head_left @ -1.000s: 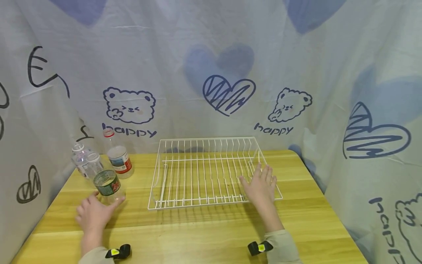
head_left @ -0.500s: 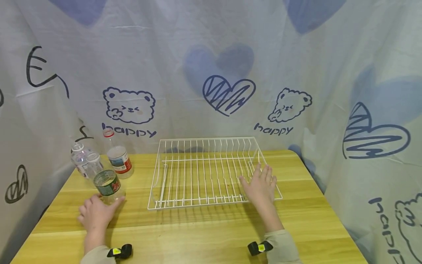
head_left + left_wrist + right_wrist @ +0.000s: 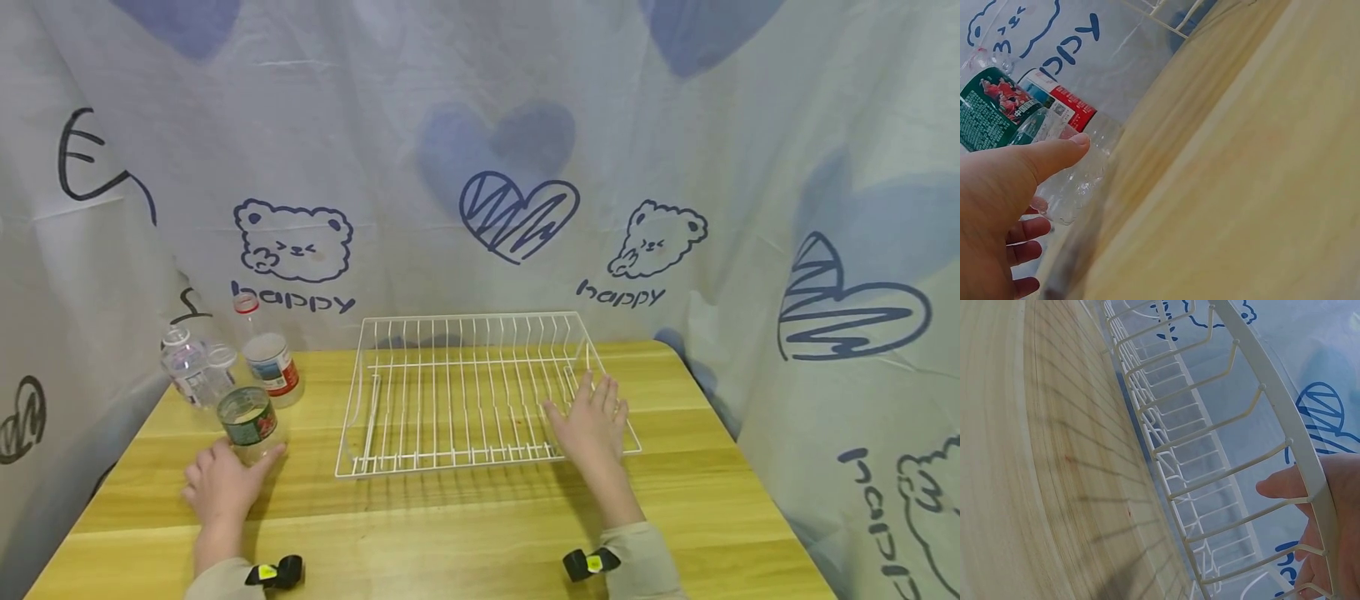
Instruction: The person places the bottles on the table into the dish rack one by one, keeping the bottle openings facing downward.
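My left hand (image 3: 225,487) is at the lower part of a clear plastic bottle (image 3: 250,421) with a green label, on the table's left. Thumb on one side and fingers on the other, it grips this bottle. In the left wrist view the thumb (image 3: 1060,156) crosses the clear plastic, and the fingertips show behind it. My right hand (image 3: 592,421) reaches over the front right of a white wire dish rack (image 3: 457,408), fingers extended and spread. The right wrist view has the rack's rail (image 3: 1272,406) in front of that hand, partly covering it.
Behind the gripped bottle stand an uncapped clear bottle (image 3: 273,371) with a red-and-blue label and another clear bottle (image 3: 183,358). The rack stands mid-table on the wooden table (image 3: 420,533). A printed curtain (image 3: 420,208) encloses the back and sides.
My left hand has shifted slightly right. The green-label bottle has moved slightly right too, its neck more than its base. My right hand and the rack keep their places.
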`<state>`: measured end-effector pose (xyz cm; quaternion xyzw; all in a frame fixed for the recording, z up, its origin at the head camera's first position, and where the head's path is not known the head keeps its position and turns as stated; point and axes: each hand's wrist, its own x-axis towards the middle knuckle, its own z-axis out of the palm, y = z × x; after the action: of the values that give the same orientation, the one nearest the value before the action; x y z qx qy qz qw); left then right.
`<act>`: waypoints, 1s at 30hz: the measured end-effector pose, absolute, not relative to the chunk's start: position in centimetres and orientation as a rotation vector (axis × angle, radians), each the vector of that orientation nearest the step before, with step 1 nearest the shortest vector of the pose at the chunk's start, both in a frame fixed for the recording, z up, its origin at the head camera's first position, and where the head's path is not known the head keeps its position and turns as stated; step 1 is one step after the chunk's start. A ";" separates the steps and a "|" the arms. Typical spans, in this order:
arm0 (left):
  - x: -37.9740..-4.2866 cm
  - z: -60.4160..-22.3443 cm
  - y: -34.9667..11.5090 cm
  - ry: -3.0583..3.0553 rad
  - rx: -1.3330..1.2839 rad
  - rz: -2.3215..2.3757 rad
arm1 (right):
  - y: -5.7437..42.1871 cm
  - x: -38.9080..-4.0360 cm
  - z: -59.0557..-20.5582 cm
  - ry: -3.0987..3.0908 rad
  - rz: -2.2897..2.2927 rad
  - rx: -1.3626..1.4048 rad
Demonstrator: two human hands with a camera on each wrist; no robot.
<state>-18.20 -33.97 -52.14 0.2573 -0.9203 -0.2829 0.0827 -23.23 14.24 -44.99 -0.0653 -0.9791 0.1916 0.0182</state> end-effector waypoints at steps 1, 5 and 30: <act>-18.2 -52.1 -33.9 -2.751 0.761 -0.846 | 14.2 -23.2 -45.0 -3.040 0.598 -0.202; -18.2 -51.4 -33.5 -2.767 0.724 -0.846 | 14.3 -23.3 -45.1 -3.036 0.603 -0.201; -17.8 -43.7 -26.8 -2.624 0.392 -0.616 | 14.2 -23.2 -45.1 -3.027 0.602 -0.196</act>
<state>-17.83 -26.80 -43.68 0.1407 -0.9425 -0.2212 0.2073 -23.20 14.16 -45.11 -0.0634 -0.9785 0.1945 0.0247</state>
